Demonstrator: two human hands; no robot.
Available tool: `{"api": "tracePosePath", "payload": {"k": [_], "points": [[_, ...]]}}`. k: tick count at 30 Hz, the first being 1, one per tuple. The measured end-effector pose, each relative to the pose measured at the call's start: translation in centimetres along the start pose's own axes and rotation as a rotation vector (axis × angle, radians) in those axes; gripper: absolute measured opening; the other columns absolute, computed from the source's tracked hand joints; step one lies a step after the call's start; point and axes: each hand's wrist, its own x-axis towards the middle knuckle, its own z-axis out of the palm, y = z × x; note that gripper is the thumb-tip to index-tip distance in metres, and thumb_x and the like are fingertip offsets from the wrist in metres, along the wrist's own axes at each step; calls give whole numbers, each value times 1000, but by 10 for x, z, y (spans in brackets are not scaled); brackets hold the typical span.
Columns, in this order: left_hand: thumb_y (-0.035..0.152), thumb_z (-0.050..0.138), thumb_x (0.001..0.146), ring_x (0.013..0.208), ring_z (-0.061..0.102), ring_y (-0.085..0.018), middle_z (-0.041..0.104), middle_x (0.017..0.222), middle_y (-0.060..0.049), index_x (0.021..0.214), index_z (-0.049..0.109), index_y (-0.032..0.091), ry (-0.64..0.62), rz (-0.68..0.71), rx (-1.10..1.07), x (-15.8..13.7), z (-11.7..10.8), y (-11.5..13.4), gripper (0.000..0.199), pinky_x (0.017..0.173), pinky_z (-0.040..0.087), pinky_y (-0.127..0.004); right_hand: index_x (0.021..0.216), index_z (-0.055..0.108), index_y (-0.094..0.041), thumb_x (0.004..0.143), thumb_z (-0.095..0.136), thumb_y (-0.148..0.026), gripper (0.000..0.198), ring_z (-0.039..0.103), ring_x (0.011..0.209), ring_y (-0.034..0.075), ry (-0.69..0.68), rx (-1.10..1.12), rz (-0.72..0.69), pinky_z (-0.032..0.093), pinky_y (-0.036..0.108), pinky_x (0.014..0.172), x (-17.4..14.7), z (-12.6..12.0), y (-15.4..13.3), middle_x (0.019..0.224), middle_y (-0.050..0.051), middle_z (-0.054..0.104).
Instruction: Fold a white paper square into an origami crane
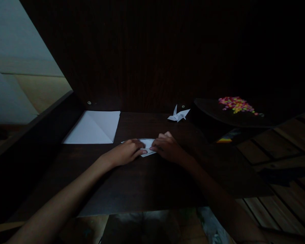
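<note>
A small piece of folded white paper (148,144) lies on the dark desk, partly covered by both hands. My left hand (128,151) presses on its left part, thumb and fingers bent over the paper. On the right side, my right hand (167,146) is closed with its fingers curled on the paper's edge. Behind the right hand stands a folded white paper crane (178,116). To the left, a stack of square white paper (94,127) lies flat, its top sheet marked by a diagonal crease.
A dark curved shelf (210,112) on the right holds a pile of small colourful pieces (237,104). A tall dark wooden panel (142,57) rises behind the desk, and a low side board (38,122) bounds the left. Slatted wood flooring (271,144) shows at right.
</note>
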Motion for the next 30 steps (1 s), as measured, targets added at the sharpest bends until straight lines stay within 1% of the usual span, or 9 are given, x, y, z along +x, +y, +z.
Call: {"api": "tracePosePath", "payload": {"k": [3,6,11,14,18,20,23,26,30], "points": [[29,46,96,97,63,-21,68,106,-10,110,64,15,8,-48,7,0,4,2,26,87,48,-33,89,66,-19,90,60,-32,15,53,76,18,27,-17,40,28,34,77,-1,0,-1,79,4,67],[24,48,95,105,60,-21,66,116,-9,121,57,17,47,-44,-6,0,9,3,29,92,46,-34,91,67,-19,89,62,-30,13,53,76,18,25,-27,47,28,33,76,-1,1,-2,80,4,67],[22,50,93,103,59,-22,67,111,-8,113,61,17,69,-58,11,1,16,2,24,94,44,-37,87,67,-19,90,61,-28,11,54,78,18,15,-8,36,27,35,76,-2,4,-2,79,3,69],[22,57,89,105,58,-23,66,111,-7,116,60,18,105,-117,-28,2,20,3,27,95,43,-37,89,68,-19,89,62,-29,12,54,77,18,50,27,52,27,34,74,-3,5,-2,79,4,69],[26,72,77,99,59,-24,65,102,-6,117,59,20,86,-226,-73,3,23,3,42,87,46,-35,92,69,-21,89,62,-32,13,53,80,19,154,36,35,29,35,74,-1,4,-8,76,2,69],[25,75,73,95,59,-24,65,97,-5,111,61,20,67,-246,-79,4,23,3,41,85,46,-34,91,69,-22,89,62,-35,15,53,83,20,240,24,37,31,36,75,0,2,-13,81,2,70],[24,74,73,88,60,-22,65,92,-3,101,64,20,54,-239,-103,4,22,4,30,80,45,-31,98,68,-23,89,60,-38,19,52,95,23,375,21,59,35,39,81,1,-2,-19,100,4,69],[22,71,76,82,62,-20,66,90,-3,95,63,20,52,-221,-130,3,21,6,20,77,45,-29,107,64,-23,92,53,-35,22,53,103,24,468,86,76,39,42,88,0,-4,-18,109,7,64],[15,65,79,91,61,-22,64,100,-7,105,56,18,83,-188,-116,-2,26,10,28,82,46,-32,115,59,-23,94,49,-32,26,53,108,25,479,179,94,41,44,93,-4,-6,-12,111,9,61]]}}
